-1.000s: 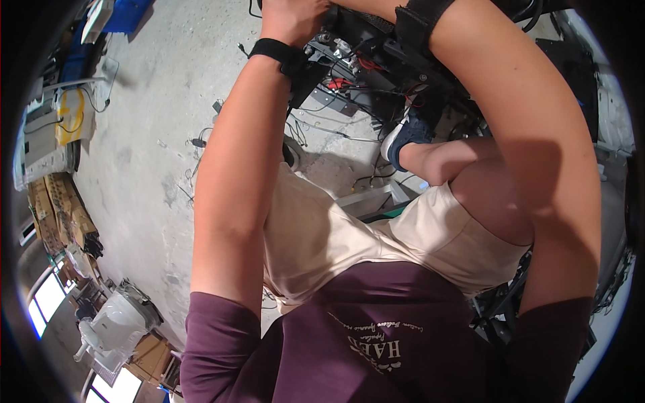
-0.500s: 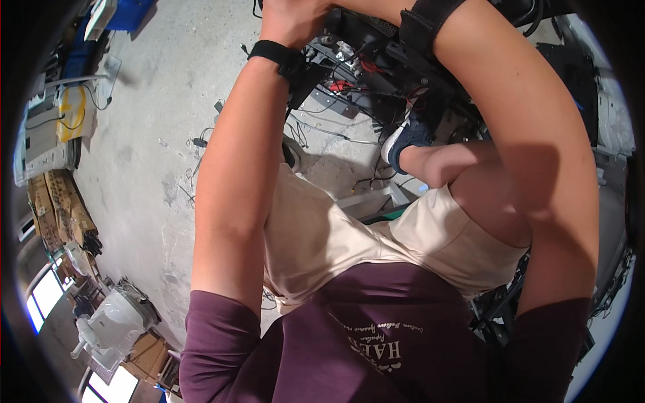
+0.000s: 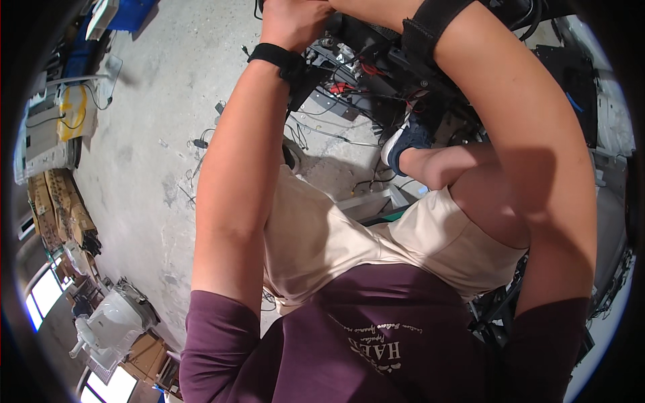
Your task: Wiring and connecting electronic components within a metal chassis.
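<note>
My left hand [image 3: 292,25], with a dark band at the wrist, reaches to the top edge of the view. My right hand [image 3: 373,11] comes in from the right past a wide black wrist band, and the two nearly meet there. The fingers of both are cut off or hidden, so what they hold does not show. Just under them is a dark assembly of black parts [image 3: 383,84] with loose wires. A red connector [image 3: 340,88] and red wires [image 3: 369,66] stand out in it.
Thin cables [image 3: 336,136] trail over the grey concrete floor [image 3: 154,134]. My shoe [image 3: 408,142] is close to the wiring. At the left are flattened cardboard boxes [image 3: 64,211], a clear plastic housing [image 3: 114,322] and a blue bin [image 3: 134,15]. Black panels [image 3: 568,87] stand at the right.
Both hands have shifted very slightly near the top edge. Everything else looks the same.
</note>
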The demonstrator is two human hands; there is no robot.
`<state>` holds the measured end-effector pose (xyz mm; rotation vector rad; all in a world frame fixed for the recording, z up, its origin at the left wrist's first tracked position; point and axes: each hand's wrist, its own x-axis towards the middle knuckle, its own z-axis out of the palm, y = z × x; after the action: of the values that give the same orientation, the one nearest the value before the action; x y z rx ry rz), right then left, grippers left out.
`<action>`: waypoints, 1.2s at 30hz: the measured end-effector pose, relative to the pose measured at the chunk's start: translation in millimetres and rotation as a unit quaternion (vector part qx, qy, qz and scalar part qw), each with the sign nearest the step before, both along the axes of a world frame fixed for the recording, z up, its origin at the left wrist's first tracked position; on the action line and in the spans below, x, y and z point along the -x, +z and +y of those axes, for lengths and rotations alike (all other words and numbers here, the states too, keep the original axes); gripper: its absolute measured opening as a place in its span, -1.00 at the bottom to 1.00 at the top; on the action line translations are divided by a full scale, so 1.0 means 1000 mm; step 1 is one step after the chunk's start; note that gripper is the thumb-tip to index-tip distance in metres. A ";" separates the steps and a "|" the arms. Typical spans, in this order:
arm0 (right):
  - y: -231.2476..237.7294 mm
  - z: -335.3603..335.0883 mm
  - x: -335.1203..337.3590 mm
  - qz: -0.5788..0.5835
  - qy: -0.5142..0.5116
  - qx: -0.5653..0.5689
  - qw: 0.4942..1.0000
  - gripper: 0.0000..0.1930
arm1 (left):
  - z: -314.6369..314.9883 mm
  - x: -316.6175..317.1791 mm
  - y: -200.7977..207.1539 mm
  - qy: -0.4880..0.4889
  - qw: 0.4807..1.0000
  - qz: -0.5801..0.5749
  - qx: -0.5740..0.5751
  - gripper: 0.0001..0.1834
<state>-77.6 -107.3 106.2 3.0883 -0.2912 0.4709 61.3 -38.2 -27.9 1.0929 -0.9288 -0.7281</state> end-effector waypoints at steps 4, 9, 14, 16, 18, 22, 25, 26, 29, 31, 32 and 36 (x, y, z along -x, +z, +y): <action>0.004 -0.001 -0.004 0.031 -0.017 -0.013 0.999 -0.85 | -0.001 0.009 0.002 0.011 1.000 -0.008 0.013 -0.52; -0.008 -0.006 -0.010 -0.010 0.050 0.018 0.999 -0.84 | 0.004 0.014 0.013 0.030 0.999 -0.033 -0.006 -0.51; -0.004 -0.002 -0.006 0.021 0.016 -0.007 1.000 -0.83 | 0.005 0.009 0.011 0.000 1.000 0.000 0.002 -0.54; -0.001 0.001 -0.003 0.026 0.002 -0.018 0.999 -0.83 | 0.003 0.012 0.010 0.014 0.999 0.000 0.029 -0.56; -0.001 0.001 -0.002 0.023 -0.003 -0.023 0.999 -0.84 | 0.003 0.015 0.012 0.028 0.999 -0.008 0.021 -0.57; -0.005 -0.001 -0.004 0.018 0.001 -0.003 1.000 -0.86 | 0.009 0.015 0.017 0.012 0.994 -0.093 -0.055 -0.68; -0.005 -0.002 -0.003 0.031 0.004 0.019 0.999 -0.87 | 0.015 0.011 0.011 -0.003 0.963 -0.245 -0.112 -0.67; -0.004 -0.003 -0.002 0.045 0.000 0.013 0.999 -0.87 | 0.017 0.010 0.007 -0.003 0.944 -0.302 -0.132 -0.65; 0.002 -0.001 0.000 0.061 -0.014 0.009 0.998 -0.87 | 0.023 0.006 -0.005 -0.001 0.865 -0.466 -0.187 -0.58; 0.005 0.000 0.001 0.042 -0.012 0.015 0.999 -0.87 | 0.023 0.003 -0.009 -0.010 0.839 -0.500 -0.216 -0.55; 0.006 0.000 0.002 0.021 -0.005 0.020 1.000 -0.88 | 0.023 0.001 -0.010 -0.019 0.846 -0.482 -0.227 -0.55; 0.011 -0.002 0.011 -0.042 0.024 0.031 0.998 -0.89 | 0.028 -0.003 -0.004 -0.045 0.891 -0.391 -0.225 -0.52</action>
<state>-89.1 -109.3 116.8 3.0268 -0.2005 0.6001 64.4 -10.3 -32.0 1.8326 -1.5454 -0.5853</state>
